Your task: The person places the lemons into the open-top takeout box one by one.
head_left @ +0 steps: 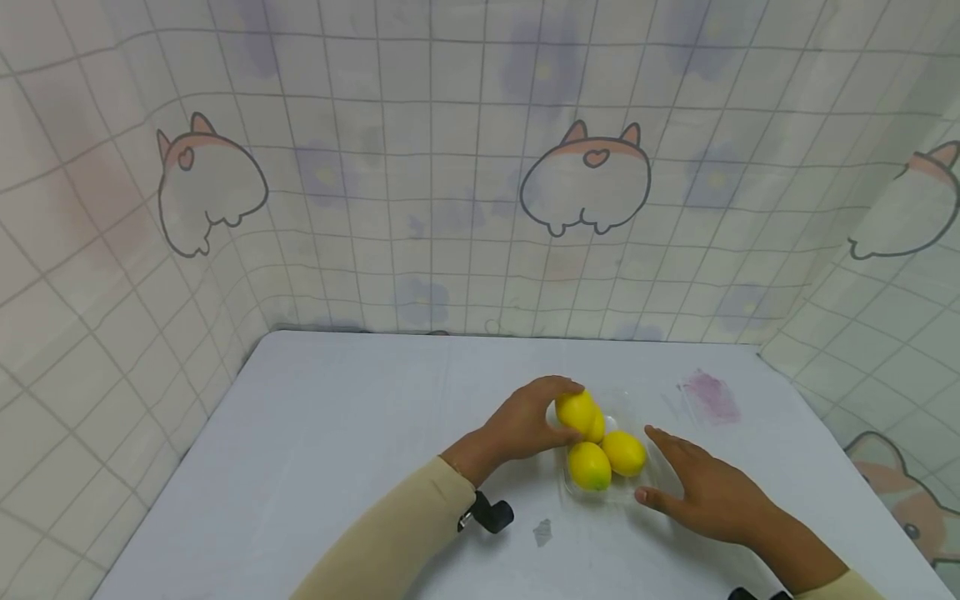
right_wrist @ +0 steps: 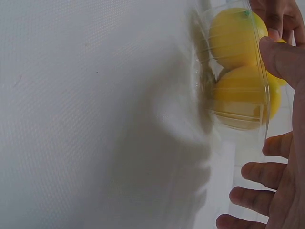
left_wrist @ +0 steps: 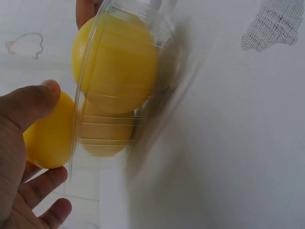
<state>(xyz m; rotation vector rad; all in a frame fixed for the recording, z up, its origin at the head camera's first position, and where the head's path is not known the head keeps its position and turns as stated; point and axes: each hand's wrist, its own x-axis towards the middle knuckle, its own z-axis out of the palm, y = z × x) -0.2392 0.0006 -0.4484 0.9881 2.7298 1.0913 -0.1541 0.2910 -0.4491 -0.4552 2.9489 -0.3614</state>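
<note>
My left hand (head_left: 527,423) holds a lemon (head_left: 574,412) between thumb and fingers at the far left corner of a clear plastic container (head_left: 600,498). In the left wrist view this lemon (left_wrist: 51,136) sits at rim level, just outside the clear wall. Inside are a lemon with a greenish tip (head_left: 588,467), one beside it (head_left: 624,453), and another (head_left: 597,427) partly hidden behind the held one. My right hand (head_left: 708,493) hovers at the container's right side, fingers extended and thumb apart, gripping nothing. The right wrist view shows its fingertips (right_wrist: 254,199) near the rim.
A pink patch (head_left: 711,397) lies on the white tabletop (head_left: 360,417) beyond the right hand. A small grey patch (head_left: 542,532) is in front of the container. Grid-patterned curtains (head_left: 465,250) enclose the table's back and sides.
</note>
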